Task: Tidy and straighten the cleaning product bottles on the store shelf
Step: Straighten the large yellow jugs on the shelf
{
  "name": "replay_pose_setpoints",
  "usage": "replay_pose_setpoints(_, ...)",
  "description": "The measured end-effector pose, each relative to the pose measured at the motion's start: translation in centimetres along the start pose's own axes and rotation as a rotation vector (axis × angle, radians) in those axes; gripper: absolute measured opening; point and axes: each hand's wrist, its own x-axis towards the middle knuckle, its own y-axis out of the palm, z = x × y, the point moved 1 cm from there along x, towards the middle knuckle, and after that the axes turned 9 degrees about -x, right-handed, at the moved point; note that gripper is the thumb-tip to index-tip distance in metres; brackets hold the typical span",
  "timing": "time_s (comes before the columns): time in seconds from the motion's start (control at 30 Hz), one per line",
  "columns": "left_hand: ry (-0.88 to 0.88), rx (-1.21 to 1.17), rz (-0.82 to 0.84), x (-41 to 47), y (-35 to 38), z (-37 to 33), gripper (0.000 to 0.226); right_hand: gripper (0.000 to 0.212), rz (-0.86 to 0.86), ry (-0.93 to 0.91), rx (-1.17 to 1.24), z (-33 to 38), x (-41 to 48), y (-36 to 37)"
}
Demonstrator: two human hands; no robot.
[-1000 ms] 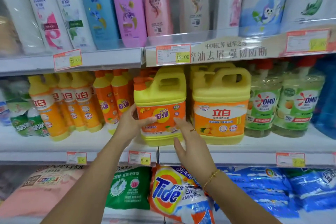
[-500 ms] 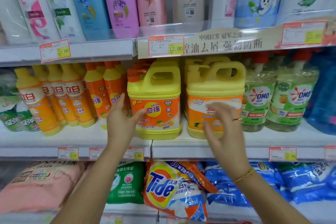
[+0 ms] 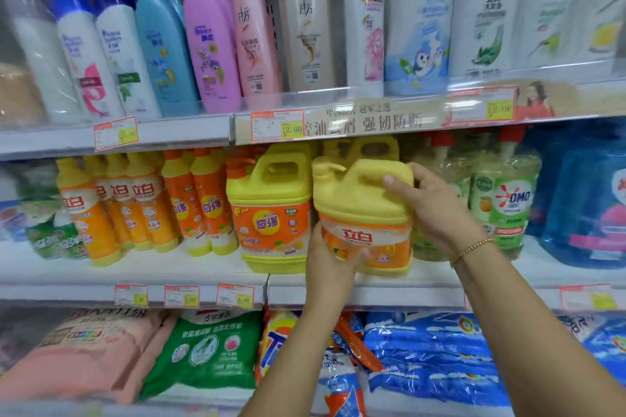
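A yellow detergent jug with an orange label stands at the front of the middle shelf, tilted slightly. My right hand grips its upper right side by the handle. My left hand holds its lower left corner, thumb across the label. Another yellow jug stands upright just to the left, touching it or nearly so. A third yellow jug sits behind the held one, mostly hidden.
Slim orange and yellow bottles fill the shelf to the left. Green OMO pump bottles and a blue jug stand to the right. Shampoo bottles line the shelf above. Detergent bags lie below.
Both hands left the left jug and moved right to the other yellow jug, which they now hold; it has come forward and tilted. The camera has moved closer.
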Motion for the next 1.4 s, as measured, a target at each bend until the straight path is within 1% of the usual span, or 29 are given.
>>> replay_pose_setpoints(0.07, 0.018, -0.046, -0.007, -1.1, -0.2, -1.0, 0.081, 0.015, 0.020, -0.069, -0.029, -0.4, -1.8, 0.1)
replay_pose_setpoints(0.13, 0.044, -0.014, -0.021, -2.1, -0.9, -2.1, 0.073, 0.020, 0.028, -0.110, -0.033, -0.4, -3.3, -0.5)
replay_pose_setpoints(0.2, 0.073, 0.066, -0.002, -2.9, -1.9, -3.5, 0.066, 0.025, 0.063, -0.143, 0.055, 0.3, -4.2, -1.6)
replay_pose_setpoints(0.3, 0.045, 0.171, 0.112, -4.3, -3.4, -6.3, 0.074, 0.039, 0.171, -0.173, 0.295, 2.2, -5.0, -3.4)
replay_pose_setpoints(0.33, 0.027, 0.201, 0.156, -4.8, -3.8, -7.3, 0.072, 0.040, 0.209, -0.169, 0.366, 2.9, -5.1, -3.8)
replay_pose_setpoints(0.43, -0.006, 0.295, 0.250, -7.4, -4.5, -10.0, 0.067, 0.027, 0.292, -0.119, 0.433, 4.5, -5.9, -4.3)
replay_pose_setpoints(0.5, -0.010, 0.328, 0.233, -9.7, -4.7, -10.9, 0.070, 0.029, 0.348, -0.085, 0.461, 4.9, -6.9, -4.3)
replay_pose_setpoints(0.57, -0.020, 0.323, 0.201, -11.8, -4.8, -11.0, 0.073, 0.030, 0.369, -0.070, 0.449, 4.7, -7.9, -4.3)
replay_pose_setpoints(0.63, -0.020, 0.303, 0.157, -13.4, -4.7, -10.9, 0.075, 0.030, 0.323, -0.094, 0.361, 4.3, -8.5, -4.0)
replay_pose_setpoints(0.7, -0.029, 0.242, 0.096, -14.6, -4.4, -10.6, 0.081, 0.038, 0.232, -0.195, 0.189, 4.2, -9.3, -3.6)
replay_pose_setpoints(0.73, -0.025, 0.214, 0.063, -15.0, -4.2, -10.5, 0.081, 0.045, 0.197, -0.276, 0.082, 4.2, -9.8, -3.2)
replay_pose_setpoints(0.8, -0.012, 0.155, -0.021, -15.8, -3.8, -10.8, 0.082, 0.066, 0.180, -0.426, -0.155, 4.0, -11.8, -1.9)
replay_pose_setpoints(0.87, 0.003, 0.056, -0.114, -16.5, -3.6, -11.4, 0.087, 0.087, 0.165, -0.657, -0.451, 2.7, -13.9, -0.6)
replay_pose_setpoints(0.9, 0.014, 0.021, -0.150, -16.8, -3.7, -11.9, 0.087, 0.094, 0.143, -0.793, -0.589, 1.6, -14.6, 0.0)
replay_pose_setpoints(0.93, 0.034, 0.011, -0.182, -17.1, -3.6, -12.5, 0.082, 0.098, 0.114, -0.904, -0.675, 0.4, -15.0, 0.4)
replay_pose_setpoints(1.0, 0.083, 0.009, -0.248, -17.6, -3.4, -14.3, 0.070, 0.101, 0.098, -0.998, -0.719, -1.0, -15.3, 1.0)
replay_pose_setpoints(1.03, 0.102, 0.009, -0.286, -17.8, -3.3, -15.1, 0.067, 0.098, 0.073, -1.047, -0.742, -1.3, -15.1, 1.3)
replay_pose_setpoints(1.1, 0.129, -0.005, -0.324, -18.0, -3.1, -16.6, 0.062, 0.080, -0.061, -1.166, -0.777, -1.2, -14.7, 1.9)
replay_pose_setpoints(1.17, 0.163, -0.003, -0.321, -18.5, -2.7, -17.8, 0.063, 0.067, -0.198, -1.220, -0.696, -0.6, -14.1, 2.2)
replay_pose_setpoints(1.23, 0.216, 0.051, -0.286, -18.8, -2.5, -18.8, 0.070, 0.065, -0.289, -1.252, -0.618, 0.3, -13.7, 2.2)
replay_pose_setpoints(1.3, 0.257, 0.063, -0.223, -19.0, -2.3, -19.4, 0.081, 0.067, -0.333, -1.268, -0.589, 1.4, -13.9, 2.1)
replay_pose_setpoints(1.33, 0.262, 0.002, -0.151, -19.0, -2.4, -19.5, 0.087, 0.069, -0.336, -1.265, -0.584, 1.9, -14.0, 2.0)
replay_pose_setpoints(1.4, 0.235, -0.227, 0.004, -18.5, -3.2, -19.0, 0.099, 0.072, -0.278, -1.235, -0.540, 2.9, -14.5, 2.1)
